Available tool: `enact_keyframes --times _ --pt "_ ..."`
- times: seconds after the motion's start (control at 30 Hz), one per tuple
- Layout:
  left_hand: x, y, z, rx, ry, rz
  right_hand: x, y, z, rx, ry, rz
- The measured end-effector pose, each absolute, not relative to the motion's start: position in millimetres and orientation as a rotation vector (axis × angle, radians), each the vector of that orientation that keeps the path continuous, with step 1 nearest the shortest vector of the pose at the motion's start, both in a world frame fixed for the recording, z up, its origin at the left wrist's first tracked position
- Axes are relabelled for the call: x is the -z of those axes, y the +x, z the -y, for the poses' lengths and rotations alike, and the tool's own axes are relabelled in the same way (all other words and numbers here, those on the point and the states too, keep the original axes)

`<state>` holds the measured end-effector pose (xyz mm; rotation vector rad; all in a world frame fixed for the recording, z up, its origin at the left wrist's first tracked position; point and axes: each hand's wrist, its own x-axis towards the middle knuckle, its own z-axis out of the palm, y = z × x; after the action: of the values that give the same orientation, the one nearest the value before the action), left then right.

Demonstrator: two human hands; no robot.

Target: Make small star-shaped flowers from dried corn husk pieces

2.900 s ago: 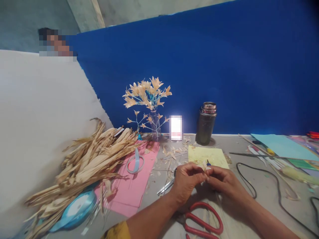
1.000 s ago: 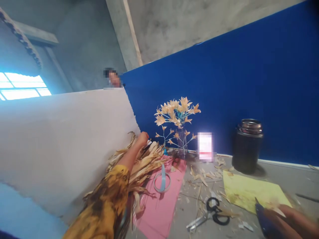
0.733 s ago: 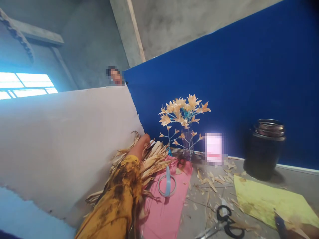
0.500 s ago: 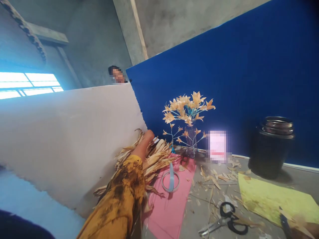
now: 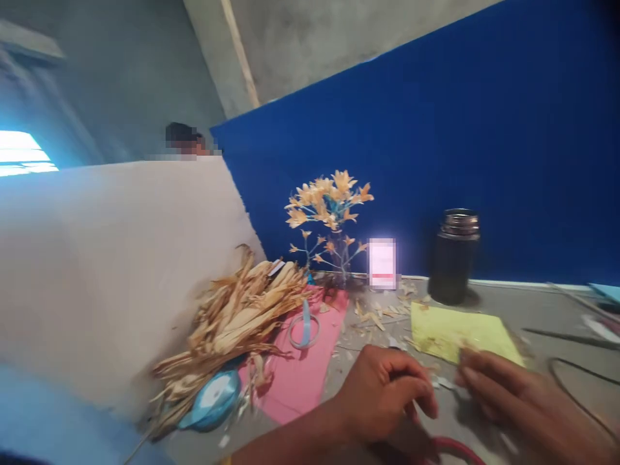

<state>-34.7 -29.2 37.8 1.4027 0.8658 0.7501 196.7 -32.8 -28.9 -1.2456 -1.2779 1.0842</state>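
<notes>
Right, closest to me, just below my left fingers, a curved red handle (image 5: 455, 442) shows only its upper arc; its other end is out of sight. A quick pull toward my body could snag it and, I judge, drag whatever it belongs to across the surface (image 5: 513, 303).

My left hand (image 5: 378, 394) is loosely curled, thumb and forefinger bent toward each other. I see nothing between them, but the tips are too turned away to tell. My right hand (image 5: 523, 394) is blurred, fingers and thumb drawn together; whether they pinch anything, I cannot tell. A pale scrap (image 5: 443, 382) lies between my hands.

Just past my right fingertips is the yellow sheet (image 5: 465, 332). If my wrist dropped and slid, the sheet would likely shift and scatter its crumbs. It looks flat, bright, four-cornered, with brownish smudges and bits strewn over it.

Ahead and to the left of my left fingers, the pink sheet (image 5: 290, 394) carries a ring with a blue strip (image 5: 306, 323); dry husks (image 5: 247, 307) heap beyond. Farther out, past the yellow sheet, stands the dark bottle (image 5: 451, 268), metal neck showing; a careless forward reach could tip it.
</notes>
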Motion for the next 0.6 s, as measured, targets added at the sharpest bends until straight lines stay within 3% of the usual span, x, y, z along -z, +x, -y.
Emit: enact_keyframes --times 0.3,0.6 --pt "9 12 16 -0.917 1.079 -0.823 7 174 45 -1.250 -1.178 1.080" --pt "-60 -2 -103 -1.173 1.204 -1.107 20 185 40 -1.259 -1.272 1.167"
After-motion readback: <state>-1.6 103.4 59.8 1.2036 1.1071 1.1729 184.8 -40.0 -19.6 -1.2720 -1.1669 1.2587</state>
